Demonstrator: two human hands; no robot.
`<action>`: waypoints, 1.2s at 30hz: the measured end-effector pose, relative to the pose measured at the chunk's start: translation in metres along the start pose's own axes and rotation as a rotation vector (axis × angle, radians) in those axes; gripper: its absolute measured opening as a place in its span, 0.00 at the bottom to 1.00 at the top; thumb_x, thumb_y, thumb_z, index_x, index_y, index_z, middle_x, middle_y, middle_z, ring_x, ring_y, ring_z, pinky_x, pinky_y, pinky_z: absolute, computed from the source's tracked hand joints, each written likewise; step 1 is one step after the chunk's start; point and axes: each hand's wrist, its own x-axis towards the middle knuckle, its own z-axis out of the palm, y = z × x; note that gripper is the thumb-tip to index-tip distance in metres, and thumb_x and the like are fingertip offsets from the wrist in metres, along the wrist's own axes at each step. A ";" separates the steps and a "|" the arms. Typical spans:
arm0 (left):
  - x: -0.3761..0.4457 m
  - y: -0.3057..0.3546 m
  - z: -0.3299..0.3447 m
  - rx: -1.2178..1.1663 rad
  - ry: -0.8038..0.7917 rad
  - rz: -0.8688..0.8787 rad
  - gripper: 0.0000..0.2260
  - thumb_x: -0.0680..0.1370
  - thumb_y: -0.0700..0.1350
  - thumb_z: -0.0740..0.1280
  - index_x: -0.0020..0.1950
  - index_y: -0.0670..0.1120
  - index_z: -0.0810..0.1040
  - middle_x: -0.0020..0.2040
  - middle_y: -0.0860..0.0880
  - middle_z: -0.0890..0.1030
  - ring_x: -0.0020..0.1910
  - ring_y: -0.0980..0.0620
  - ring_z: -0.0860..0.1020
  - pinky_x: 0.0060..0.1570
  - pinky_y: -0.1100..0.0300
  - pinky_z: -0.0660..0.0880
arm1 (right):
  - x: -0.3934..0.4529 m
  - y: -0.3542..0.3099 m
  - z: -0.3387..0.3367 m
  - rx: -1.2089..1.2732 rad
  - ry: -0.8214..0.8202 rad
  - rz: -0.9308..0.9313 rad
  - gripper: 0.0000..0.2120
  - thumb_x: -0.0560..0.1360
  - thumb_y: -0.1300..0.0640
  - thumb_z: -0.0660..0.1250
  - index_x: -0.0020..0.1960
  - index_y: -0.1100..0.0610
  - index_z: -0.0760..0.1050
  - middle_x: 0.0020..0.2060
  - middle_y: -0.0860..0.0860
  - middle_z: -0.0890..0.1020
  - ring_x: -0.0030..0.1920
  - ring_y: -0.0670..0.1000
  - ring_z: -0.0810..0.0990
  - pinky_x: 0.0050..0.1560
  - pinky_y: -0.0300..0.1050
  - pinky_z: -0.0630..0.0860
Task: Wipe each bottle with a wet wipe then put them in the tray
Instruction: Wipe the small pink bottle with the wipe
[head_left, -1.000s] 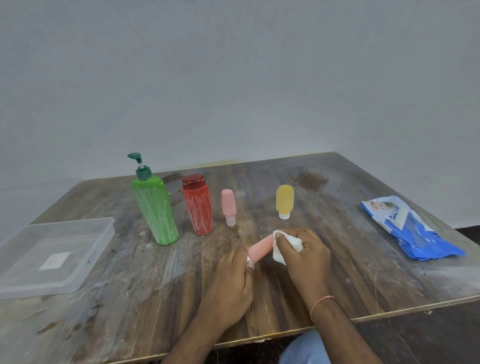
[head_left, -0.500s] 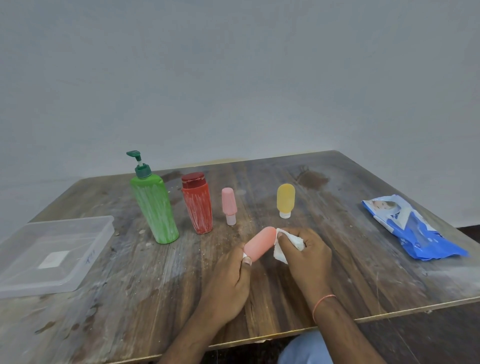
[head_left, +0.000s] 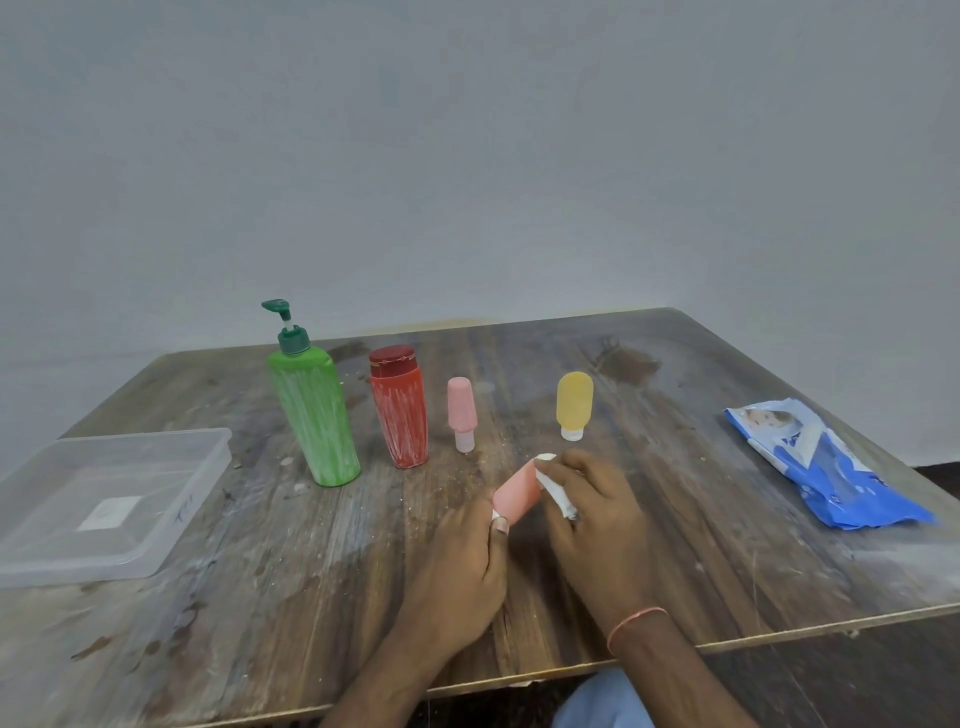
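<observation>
Wet wipe (head_left: 555, 492) slid along salmon bottle (head_left: 516, 493); both hands grip them, four bottles (head_left: 399, 410) behind.

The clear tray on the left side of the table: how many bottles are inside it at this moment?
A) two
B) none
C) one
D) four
B: the clear tray holds no bottle; the green pump bottle, red bottle, small pink bottle and yellow bottle stand on the table, and the left hand holds the salmon-pink bottle.
</observation>
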 end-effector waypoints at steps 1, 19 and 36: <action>0.000 -0.001 0.000 0.005 0.006 0.002 0.07 0.87 0.52 0.53 0.55 0.56 0.70 0.48 0.58 0.74 0.46 0.59 0.72 0.47 0.55 0.74 | -0.001 -0.001 0.001 0.003 -0.009 -0.031 0.18 0.74 0.68 0.79 0.62 0.57 0.87 0.59 0.51 0.85 0.58 0.52 0.82 0.60 0.44 0.79; -0.003 0.003 0.000 0.080 -0.002 0.075 0.13 0.86 0.52 0.52 0.70 0.57 0.67 0.59 0.60 0.74 0.55 0.59 0.72 0.56 0.59 0.74 | -0.004 -0.011 0.001 0.048 -0.067 -0.155 0.13 0.78 0.63 0.77 0.61 0.54 0.87 0.57 0.47 0.86 0.57 0.46 0.83 0.63 0.37 0.77; -0.008 0.001 -0.003 0.050 0.007 0.081 0.14 0.85 0.53 0.51 0.70 0.58 0.65 0.56 0.62 0.69 0.53 0.58 0.68 0.50 0.57 0.69 | 0.009 -0.005 -0.009 0.453 0.010 0.513 0.14 0.78 0.53 0.77 0.59 0.36 0.84 0.53 0.29 0.86 0.57 0.36 0.84 0.54 0.30 0.81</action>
